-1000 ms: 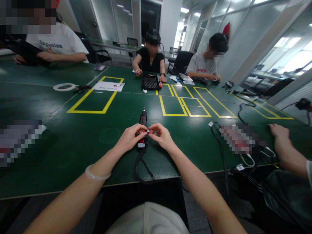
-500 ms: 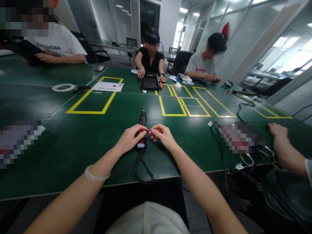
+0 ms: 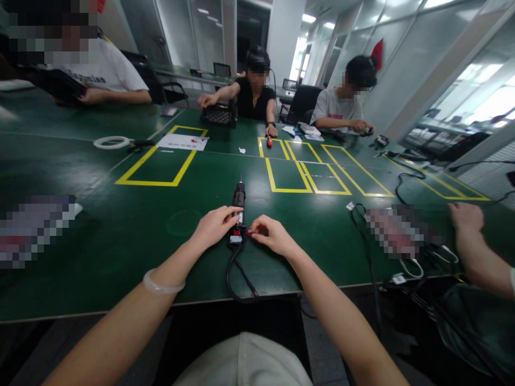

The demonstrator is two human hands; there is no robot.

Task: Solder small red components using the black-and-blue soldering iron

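A black electric screwdriver (image 3: 238,199) with a thin bit lies on the green table, its bit pointing away from me and its cord running toward me. My left hand (image 3: 217,226) is closed on the side of the screwdriver's body, fingertips over its middle. Just right of the tool's rear end, my right hand (image 3: 270,231) pinches a small red piece (image 3: 250,233) between thumb and fingers. That piece is close to the screwdriver's side; whether it touches cannot be made out. A red part and a pale label show at the tool's rear.
Yellow tape rectangles (image 3: 289,190) mark the green table (image 3: 193,284). White paper (image 3: 183,141), a white ring (image 3: 111,142) and a red-tipped tool (image 3: 269,142) lie farther off. A blurred device with cables (image 3: 394,230) is at right. Co-workers sit around; one holds a black crate (image 3: 219,114).
My right hand has moved down toward the screwdriver's rear with the red piece, apart from my left hand, which now holds the tool's body. Across the table, a co-worker has shifted the crate left.
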